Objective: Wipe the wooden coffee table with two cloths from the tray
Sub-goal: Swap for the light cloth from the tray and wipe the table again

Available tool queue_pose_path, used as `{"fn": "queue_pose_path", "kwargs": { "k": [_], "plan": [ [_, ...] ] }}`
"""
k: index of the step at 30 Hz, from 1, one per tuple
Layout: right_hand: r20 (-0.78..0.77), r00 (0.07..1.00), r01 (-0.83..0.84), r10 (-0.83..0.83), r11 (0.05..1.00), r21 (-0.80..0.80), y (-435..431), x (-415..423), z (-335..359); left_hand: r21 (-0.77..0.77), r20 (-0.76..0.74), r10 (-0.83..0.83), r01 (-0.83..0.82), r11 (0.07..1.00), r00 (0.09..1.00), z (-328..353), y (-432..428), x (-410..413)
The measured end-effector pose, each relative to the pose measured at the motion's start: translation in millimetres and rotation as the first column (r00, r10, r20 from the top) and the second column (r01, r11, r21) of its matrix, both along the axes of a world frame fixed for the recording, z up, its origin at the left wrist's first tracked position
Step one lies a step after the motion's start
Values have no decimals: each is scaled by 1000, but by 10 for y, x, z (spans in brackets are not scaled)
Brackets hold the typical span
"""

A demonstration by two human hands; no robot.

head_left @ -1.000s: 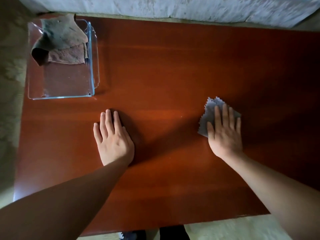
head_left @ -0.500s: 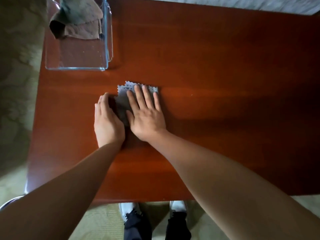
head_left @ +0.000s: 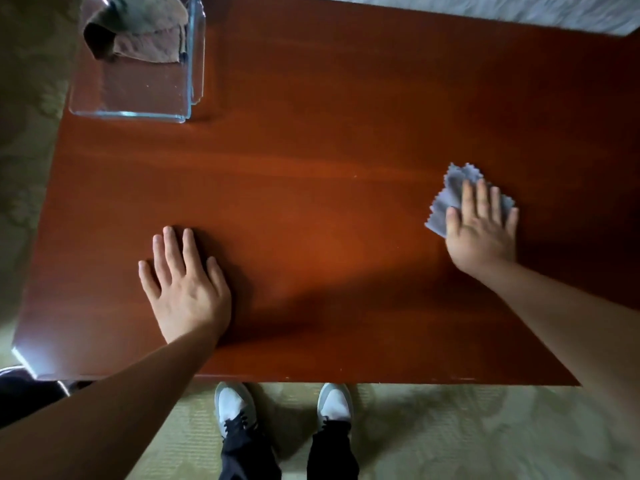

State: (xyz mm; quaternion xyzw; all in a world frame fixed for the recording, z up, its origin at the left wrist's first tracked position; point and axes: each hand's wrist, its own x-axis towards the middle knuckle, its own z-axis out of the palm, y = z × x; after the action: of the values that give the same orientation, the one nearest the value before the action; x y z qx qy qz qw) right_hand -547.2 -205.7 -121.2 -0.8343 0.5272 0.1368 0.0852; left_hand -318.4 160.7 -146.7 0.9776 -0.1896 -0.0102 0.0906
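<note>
head view: right hand (head_left: 481,233) is flat on the grey cloth (head_left: 450,199), fingers straight and close together, pressing it onto the table (head_left: 311,150) over toward the right side. the cloth's zigzag edge pokes out beyond the fingertips and past the thumb. left hand (head_left: 187,289) lies palm down on bare wood near the front left, fingers straight and slightly spread, holding nothing. those two hands are well apart. in the far left corner sits the clear tray (head_left: 138,114), and the brown cloth (head_left: 145,39) lies crumpled at its far end, partly cut off by the frame. below the table's near edge, two shoes (head_left: 232,403) stand on a pale patterned carpet (head_left: 450,438).
</note>
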Motion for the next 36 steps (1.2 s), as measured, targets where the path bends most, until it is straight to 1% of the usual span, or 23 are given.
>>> {"fn": "queue_pose_path", "kwargs": {
  "k": [3,4,5,7,9,10,13,15,17,19,21,22,24,27,31,34,36],
  "plan": [
    [60,998,35,-35,999,2,249,-28,-17,6,5,2,-2,1000,1000,-1,-1,-2],
    [84,996,17,-15,1000,-20,423,39,-42,6,5,0,0,1000,1000,0,1,-4],
    [105,994,-31,36,998,-53,631,127,-68,3,9,1,-1,1000,1000,1,5,-5],
    [133,972,-180,195,977,-119,1101,341,-108,-8,13,2,-2,1000,1000,2,4,3],
    [156,927,-318,341,936,-153,1596,555,-133,-27,8,-2,3,1000,1000,8,3,6],
    [173,906,-363,387,919,-157,1841,659,-130,-49,-1,-6,6,999,1000,18,3,10],
    [218,845,-475,488,873,-112,2474,943,-93,-181,-51,-18,9,983,999,43,90,59],
    [210,809,-544,550,834,-88,2799,1047,-92,-244,-89,-98,74,967,991,49,196,106],
    [214,790,-577,575,814,-58,3079,1092,-73,-270,-141,-210,167,948,968,102,327,197],
    [217,764,-615,607,788,-37,3342,1041,-57,-237,-181,-315,269,933,932,160,495,299],
    [234,731,-653,640,757,-31,3475,911,-44,-145,-169,-400,379,914,901,180,688,341],
    [245,717,-668,653,744,-30,3471,819,-33,-89,-160,-415,406,910,896,176,773,310],
    [238,703,-682,670,730,-39,3366,571,-47,13,-131,-380,385,923,916,126,878,178],
    [166,739,-650,653,756,-80,3060,84,-90,72,-105,-310,318,945,945,81,889,60],
    [79,840,-531,536,844,-79,2691,-573,-86,85,-130,-319,331,940,939,82,897,80],
    [58,894,-440,445,895,-75,2715,-700,-68,77,-169,-341,358,931,925,98,915,102],
    [56,903,-421,426,903,-83,2832,-597,-51,86,-200,-352,374,923,914,119,914,125]
  ]
}}
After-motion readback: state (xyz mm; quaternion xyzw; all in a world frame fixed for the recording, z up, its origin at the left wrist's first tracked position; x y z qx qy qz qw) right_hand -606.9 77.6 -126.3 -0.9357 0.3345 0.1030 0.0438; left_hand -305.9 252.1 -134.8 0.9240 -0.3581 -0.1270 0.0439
